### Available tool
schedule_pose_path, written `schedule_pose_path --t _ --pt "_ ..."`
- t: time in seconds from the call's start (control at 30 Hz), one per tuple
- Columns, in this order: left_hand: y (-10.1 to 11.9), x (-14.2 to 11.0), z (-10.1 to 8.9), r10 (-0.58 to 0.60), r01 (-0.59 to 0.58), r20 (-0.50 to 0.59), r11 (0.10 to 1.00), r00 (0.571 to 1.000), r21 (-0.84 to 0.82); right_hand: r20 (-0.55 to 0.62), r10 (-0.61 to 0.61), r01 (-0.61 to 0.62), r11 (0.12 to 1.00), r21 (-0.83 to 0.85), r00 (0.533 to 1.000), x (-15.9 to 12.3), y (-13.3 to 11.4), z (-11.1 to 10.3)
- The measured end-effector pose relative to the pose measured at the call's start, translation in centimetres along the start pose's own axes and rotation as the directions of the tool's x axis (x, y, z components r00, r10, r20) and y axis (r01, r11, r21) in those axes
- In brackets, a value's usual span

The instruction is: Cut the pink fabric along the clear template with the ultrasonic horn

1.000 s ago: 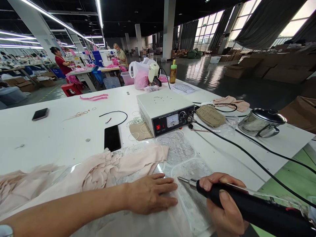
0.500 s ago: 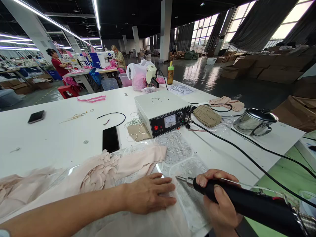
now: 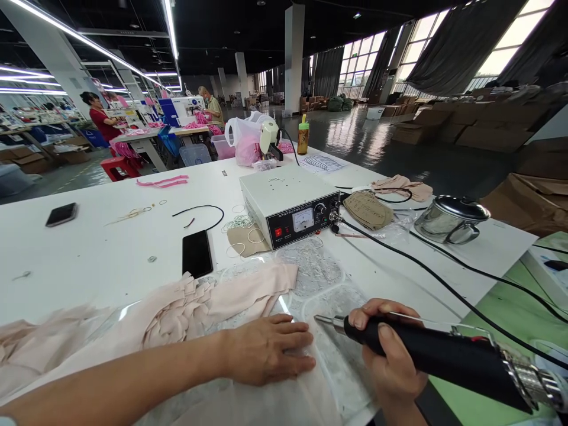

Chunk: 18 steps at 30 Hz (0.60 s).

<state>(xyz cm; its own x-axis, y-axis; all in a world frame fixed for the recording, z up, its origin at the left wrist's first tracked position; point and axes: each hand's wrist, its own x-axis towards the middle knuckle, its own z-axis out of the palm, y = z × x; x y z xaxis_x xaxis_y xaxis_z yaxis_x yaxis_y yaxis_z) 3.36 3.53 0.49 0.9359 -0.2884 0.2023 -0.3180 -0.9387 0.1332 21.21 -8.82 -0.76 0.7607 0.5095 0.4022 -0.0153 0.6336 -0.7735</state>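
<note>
My left hand (image 3: 275, 349) lies flat, palm down with fingers stretched, on sheer pale pink fabric (image 3: 302, 393). Gathered, pleated strips of the same fabric (image 3: 181, 307) spread beyond my forearm. My right hand (image 3: 394, 349) is wrapped round the black body of a handheld ultrasonic cutter (image 3: 444, 358). Its narrow metal tip points left, just beside the left fingertips and close to the fabric's edge; whether it touches cannot be made out. Beneath the fabric is a clear, scratched plastic sheet (image 3: 310, 266) with pale curved outlines.
A control box (image 3: 288, 207) with a lit red switch stands ahead, its black cable (image 3: 426, 275) running right to the cutter. A phone (image 3: 197, 253), brown card patterns (image 3: 368, 210), a steel mug (image 3: 450, 219) and a second phone (image 3: 62, 214) lie around. Two people work farther back.
The view has shifted slightly. Both hands, the fabric and the cutter keep nearly the same places; the cutter's rear end sits slightly lower and further left in view.
</note>
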Motion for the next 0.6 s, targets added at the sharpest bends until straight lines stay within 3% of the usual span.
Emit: schedule_pose_path --t 0.3,0.6 --pt "0.1 0.0 -0.1 -0.02 0.019 0.079 1.0 0.997 0.008 0.022 0.061 -0.062 0.997 0.043 0.998 -1.0 -1.3 -0.4" --pt "0.2 -0.1 0.0 -0.016 0.016 0.065 1.0 0.998 -0.001 0.048 0.083 -0.085 0.996 0.038 0.995 -1.2 -1.6 -0.5"
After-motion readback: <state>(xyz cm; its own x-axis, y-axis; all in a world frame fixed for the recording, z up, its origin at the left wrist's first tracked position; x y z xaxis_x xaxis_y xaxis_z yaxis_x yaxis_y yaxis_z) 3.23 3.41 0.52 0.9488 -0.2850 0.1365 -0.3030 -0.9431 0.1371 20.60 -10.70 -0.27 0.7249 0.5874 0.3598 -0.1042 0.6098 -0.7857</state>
